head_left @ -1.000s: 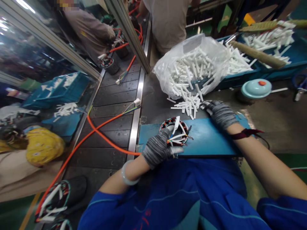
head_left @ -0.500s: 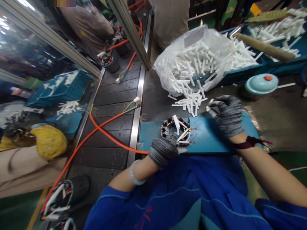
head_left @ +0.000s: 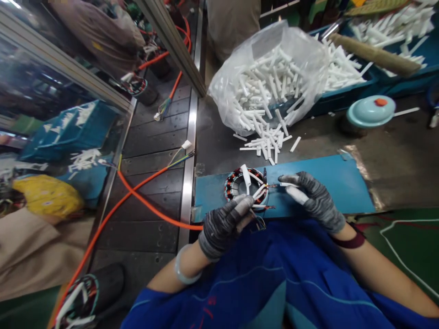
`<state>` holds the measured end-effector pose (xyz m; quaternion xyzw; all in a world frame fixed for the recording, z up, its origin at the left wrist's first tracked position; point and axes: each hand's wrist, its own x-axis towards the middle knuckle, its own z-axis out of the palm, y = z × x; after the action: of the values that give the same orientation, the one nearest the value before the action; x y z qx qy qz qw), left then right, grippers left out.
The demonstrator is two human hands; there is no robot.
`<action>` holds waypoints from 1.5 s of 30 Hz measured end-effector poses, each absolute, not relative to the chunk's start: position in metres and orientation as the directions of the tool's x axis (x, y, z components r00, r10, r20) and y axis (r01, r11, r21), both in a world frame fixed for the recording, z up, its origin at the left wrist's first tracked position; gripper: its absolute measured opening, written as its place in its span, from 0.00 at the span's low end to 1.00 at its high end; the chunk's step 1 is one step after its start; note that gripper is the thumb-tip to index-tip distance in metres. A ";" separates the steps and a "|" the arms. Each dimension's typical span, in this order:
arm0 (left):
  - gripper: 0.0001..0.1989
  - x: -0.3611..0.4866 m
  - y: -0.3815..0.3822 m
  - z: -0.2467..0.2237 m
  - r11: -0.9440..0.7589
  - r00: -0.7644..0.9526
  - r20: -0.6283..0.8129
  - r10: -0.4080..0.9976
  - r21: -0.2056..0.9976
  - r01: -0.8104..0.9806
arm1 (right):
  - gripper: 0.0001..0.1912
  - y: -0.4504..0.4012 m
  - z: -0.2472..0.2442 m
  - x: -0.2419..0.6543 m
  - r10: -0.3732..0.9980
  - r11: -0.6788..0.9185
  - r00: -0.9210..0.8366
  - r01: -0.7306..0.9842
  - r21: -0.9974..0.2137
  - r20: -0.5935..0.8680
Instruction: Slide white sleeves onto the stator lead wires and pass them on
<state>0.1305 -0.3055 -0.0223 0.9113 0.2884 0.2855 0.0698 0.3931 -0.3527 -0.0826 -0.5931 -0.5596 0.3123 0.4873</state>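
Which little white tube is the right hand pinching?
The tube in the right hand, over the blue board. The spilled tubes near the plastic bag lie untouched.

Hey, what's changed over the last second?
The right hand has come from the loose white tubes toward the person, near the wire ends of the coil ring, now pinching one white tube. The left hand stays at the ring, which still lies on the blue board.
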 end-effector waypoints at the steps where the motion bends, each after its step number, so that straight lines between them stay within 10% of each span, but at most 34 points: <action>1: 0.18 0.131 -0.305 -0.021 -0.824 0.681 0.466 0.565 0.280 0.493 | 0.12 -0.352 -0.082 0.393 0.971 0.086 0.184 0.318 -0.944 0.151; 20: 0.18 0.122 -0.298 -0.020 -0.672 0.729 0.110 0.676 0.498 0.548 | 0.16 -0.321 -0.060 0.374 0.999 -0.037 -0.029 0.058 -0.998 -0.038; 31: 0.21 0.114 -0.258 -0.005 -0.512 0.834 -0.103 0.542 0.747 0.425 | 0.14 -0.310 -0.042 0.393 0.963 -0.028 -0.241 0.357 -0.934 -0.121; 40: 0.23 0.111 -0.263 -0.010 -0.469 0.815 -0.110 0.569 0.771 0.431 | 0.15 -0.335 -0.050 0.389 0.928 0.341 -0.130 0.669 -0.660 0.348; 45: 0.28 0.115 -0.261 -0.009 -0.515 0.825 -0.119 0.553 0.730 0.450 | 0.22 -0.329 -0.051 0.380 0.995 0.058 -0.101 0.487 -0.871 0.010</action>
<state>0.1150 -0.2613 -0.0094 0.8678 0.2891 0.0644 0.3989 0.3798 -0.3287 -0.0514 -0.5769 -0.6421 0.3717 0.3415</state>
